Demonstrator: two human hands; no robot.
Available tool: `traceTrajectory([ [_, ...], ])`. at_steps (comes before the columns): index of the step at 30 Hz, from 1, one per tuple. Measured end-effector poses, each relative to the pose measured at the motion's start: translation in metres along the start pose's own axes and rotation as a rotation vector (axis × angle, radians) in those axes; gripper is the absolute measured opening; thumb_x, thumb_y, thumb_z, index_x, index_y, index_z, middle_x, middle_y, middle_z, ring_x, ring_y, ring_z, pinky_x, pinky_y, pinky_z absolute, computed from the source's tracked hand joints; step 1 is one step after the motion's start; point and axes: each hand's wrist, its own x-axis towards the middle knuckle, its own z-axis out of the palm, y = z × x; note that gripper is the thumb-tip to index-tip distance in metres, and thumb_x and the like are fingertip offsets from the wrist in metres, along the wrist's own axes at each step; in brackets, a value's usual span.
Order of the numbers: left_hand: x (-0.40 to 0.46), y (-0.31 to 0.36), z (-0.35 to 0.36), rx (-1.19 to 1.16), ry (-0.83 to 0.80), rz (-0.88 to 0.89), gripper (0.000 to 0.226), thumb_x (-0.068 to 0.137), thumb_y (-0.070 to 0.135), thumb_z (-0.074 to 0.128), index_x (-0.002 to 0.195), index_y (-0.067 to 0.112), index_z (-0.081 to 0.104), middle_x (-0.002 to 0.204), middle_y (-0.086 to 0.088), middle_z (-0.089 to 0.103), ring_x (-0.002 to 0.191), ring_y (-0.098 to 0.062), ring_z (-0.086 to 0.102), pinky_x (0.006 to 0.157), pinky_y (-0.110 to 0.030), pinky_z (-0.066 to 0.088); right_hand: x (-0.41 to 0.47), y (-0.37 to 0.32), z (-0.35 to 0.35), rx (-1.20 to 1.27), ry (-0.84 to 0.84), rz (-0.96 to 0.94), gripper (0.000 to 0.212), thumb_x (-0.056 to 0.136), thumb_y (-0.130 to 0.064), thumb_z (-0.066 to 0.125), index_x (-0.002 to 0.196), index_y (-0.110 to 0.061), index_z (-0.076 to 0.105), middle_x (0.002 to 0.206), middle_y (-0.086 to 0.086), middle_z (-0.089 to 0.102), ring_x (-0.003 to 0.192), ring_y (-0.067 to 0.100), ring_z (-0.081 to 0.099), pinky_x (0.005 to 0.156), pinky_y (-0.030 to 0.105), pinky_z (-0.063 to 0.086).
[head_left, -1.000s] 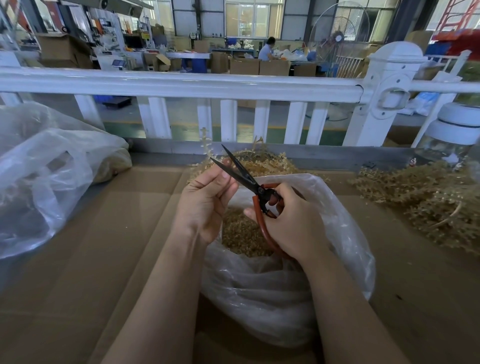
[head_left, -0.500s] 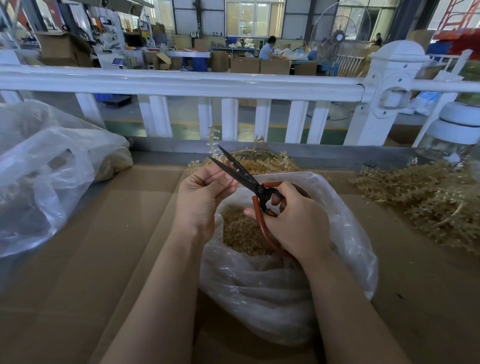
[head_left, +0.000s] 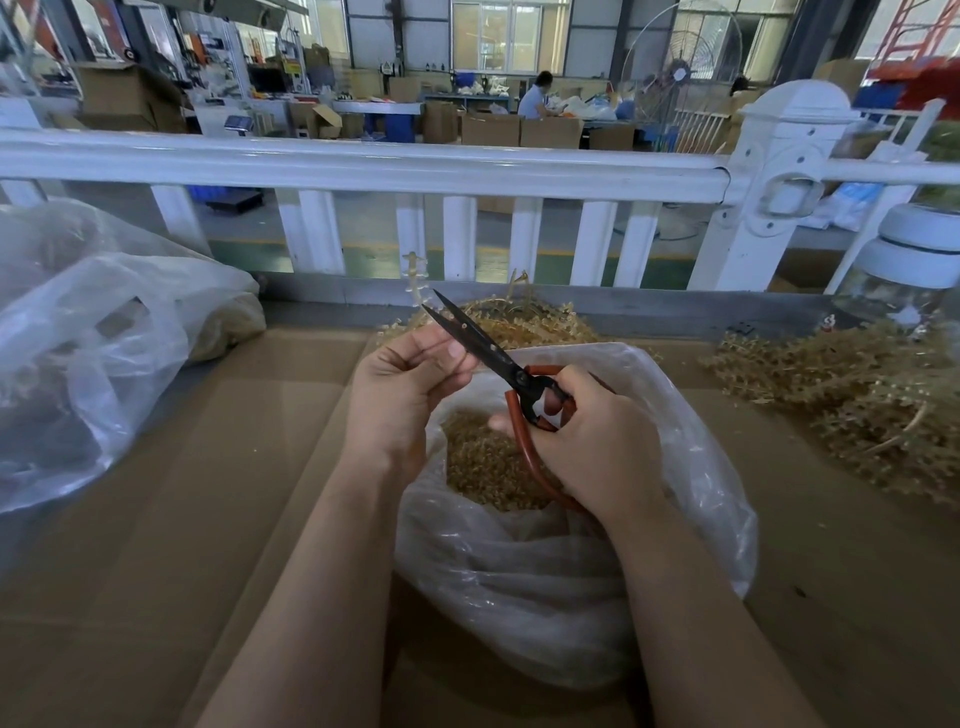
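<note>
Snipping a sprig (head_left: 414, 278) over the bag (head_left: 680, 415)
Your left hand (head_left: 410, 384) pinches it, your right hand (head_left: 587, 441) grips the scissors (head_left: 488, 351); cut clear of your fingers (head_left: 441, 359).

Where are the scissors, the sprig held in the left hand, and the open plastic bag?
scissors (head_left: 488, 348), head view, on the black blades.
sprig (head_left: 415, 283), head view, on its upper stem.
plastic bag (head_left: 691, 467), head view, on its right wall.
</note>
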Motion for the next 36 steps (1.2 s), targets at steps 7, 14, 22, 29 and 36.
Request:
traceTrajectory([
  [7, -0.0001, -0.0022, -0.0029, 0.123, -0.067, 0.01, 0.015, 0.089, -0.008, 0.059, 0.089, 0.003, 0.069, 0.073, -0.002, 0.072, 0.07, -0.011, 0.069, 0.068, -0.02, 0.056, -0.0013, -0.0003, -0.0024, -0.013, -0.012, -0.001, 0.057, 0.072, -0.086, 0.049, 0.082, -0.03, 0.05, 0.07, -0.016, 0.06, 0.06, 0.001, 0.055, 0.054, 0.011, 0.04],
  [14, 0.0005, -0.0022, -0.0024, 0.071, -0.1, 0.009, 0.012, 0.087, -0.007, 0.059, 0.09, 0.002, 0.068, 0.075, -0.004, 0.072, 0.07, -0.011, 0.067, 0.07, -0.02, 0.056, 0.0001, -0.0008, -0.0014, 0.019, -0.013, -0.005, 0.058, 0.071, -0.085, 0.05, 0.079, -0.028, 0.049, 0.066, -0.019, 0.055, 0.058, 0.0, 0.053, 0.054, 0.018, 0.047],
  [22, 0.0009, -0.0027, -0.0029, 0.062, -0.116, 0.016, 0.013, 0.087, -0.006, 0.059, 0.09, 0.002, 0.069, 0.075, -0.002, 0.072, 0.07, -0.011, 0.066, 0.072, -0.02, 0.056, -0.0003, -0.0007, -0.0027, 0.051, -0.065, 0.022, 0.058, 0.068, -0.087, 0.048, 0.082, -0.031, 0.05, 0.07, -0.019, 0.057, 0.062, -0.002, 0.056, 0.055, 0.012, 0.041],
  [29, 0.0004, -0.0021, -0.0038, 0.042, -0.134, 0.011, 0.01, 0.082, -0.001, 0.063, 0.09, 0.003, 0.068, 0.075, -0.002, 0.07, 0.07, -0.011, 0.064, 0.072, -0.021, 0.055, -0.0005, -0.0018, -0.0031, 0.073, -0.083, 0.021, 0.056, 0.069, -0.086, 0.048, 0.084, -0.032, 0.05, 0.071, -0.022, 0.055, 0.063, -0.003, 0.056, 0.056, 0.01, 0.038],
  [36, 0.0009, -0.0037, -0.0039, 0.037, -0.122, 0.007, 0.012, 0.084, -0.003, 0.061, 0.09, 0.004, 0.069, 0.076, -0.002, 0.072, 0.069, -0.01, 0.065, 0.072, -0.02, 0.055, -0.001, -0.0024, -0.0032, 0.087, -0.054, 0.023, 0.052, 0.068, -0.084, 0.053, 0.078, -0.033, 0.046, 0.064, -0.02, 0.051, 0.06, -0.003, 0.055, 0.052, 0.011, 0.034],
])
